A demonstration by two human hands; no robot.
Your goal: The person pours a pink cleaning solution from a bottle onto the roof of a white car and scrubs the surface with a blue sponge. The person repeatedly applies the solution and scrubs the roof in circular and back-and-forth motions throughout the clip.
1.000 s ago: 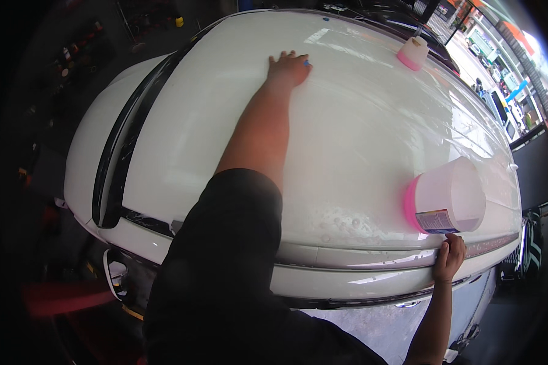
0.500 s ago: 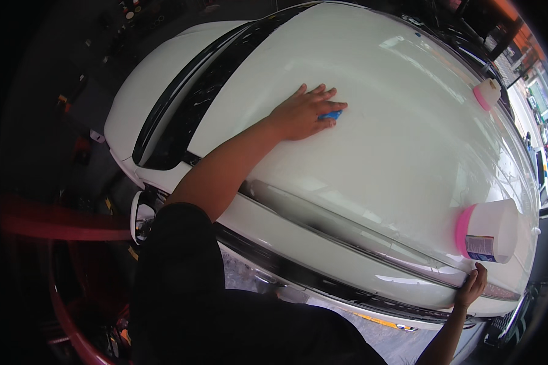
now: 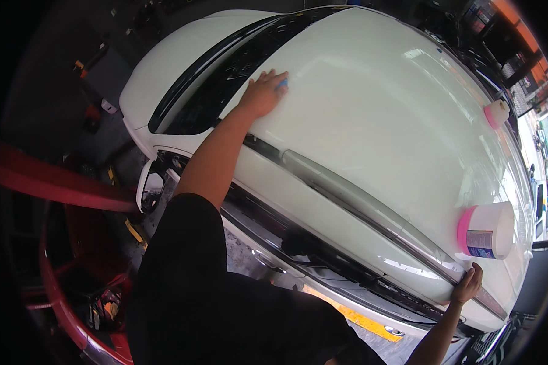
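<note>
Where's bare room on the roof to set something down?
Widest: mid-roof, between left hand, near rail and tub. Smaller gap: between tub and the small container at the far edge. Crowded: near right corner, with tub, rail and right hand close together.

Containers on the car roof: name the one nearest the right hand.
The larger, pink-bottomed translucent tub, just beyond the right hand; the other, a much smaller bottle, stands near the far edge of the car roof.

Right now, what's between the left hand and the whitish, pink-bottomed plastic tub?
Only glossy white car roof lies between the left hand and tub, in the head view.
</note>
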